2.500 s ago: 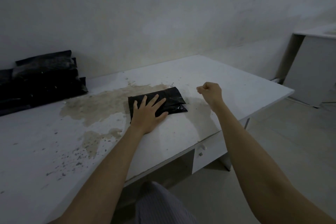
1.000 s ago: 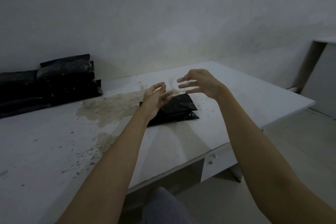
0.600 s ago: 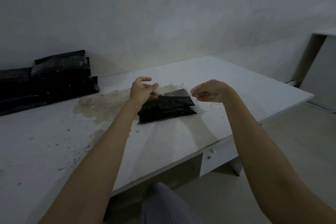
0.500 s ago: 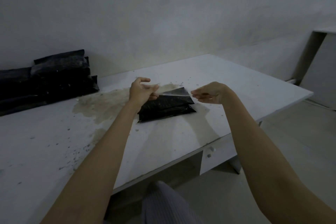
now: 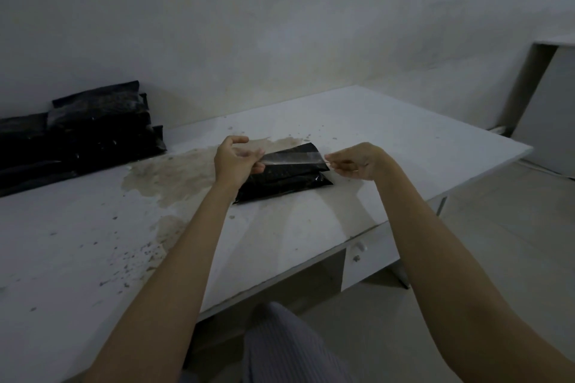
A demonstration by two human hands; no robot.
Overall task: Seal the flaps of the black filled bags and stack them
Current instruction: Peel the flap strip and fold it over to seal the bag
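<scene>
a black bag [image 5: 281,176] lies flat on the white bench [image 5: 389,146], near its middle, on the right edge of a brown stain [image 5: 174,174]. the bag's long side runs left to right, tilted a little up toward the right.

a pale, see-through strip [image 5: 292,158] stretches across the bag's far part, held taut between both hands. whether the strip is tape or a liner peeled off the flap cannot be told. the left hand [image 5: 235,160] is at the bag's left end; its thumb and fingers are curled and pinch the strip's left end, with the index finger arched above. the right hand [image 5: 357,162] is just past the bag's right end, fingers curled, pinching the strip's right tip between thumb and forefinger. both forearms reach in from the near edge of the bench.

a stack [image 5: 77,137] of black bags sits well to the left of the bag, against the wall [image 5: 280,25]. dark specks dot the bench nearer than the stain. below the bench edge, right of the bag, a drawer [image 5: 362,258] with a small knob shows. a white cabinet [image 5: 547,109] stands far right of the bag.
</scene>
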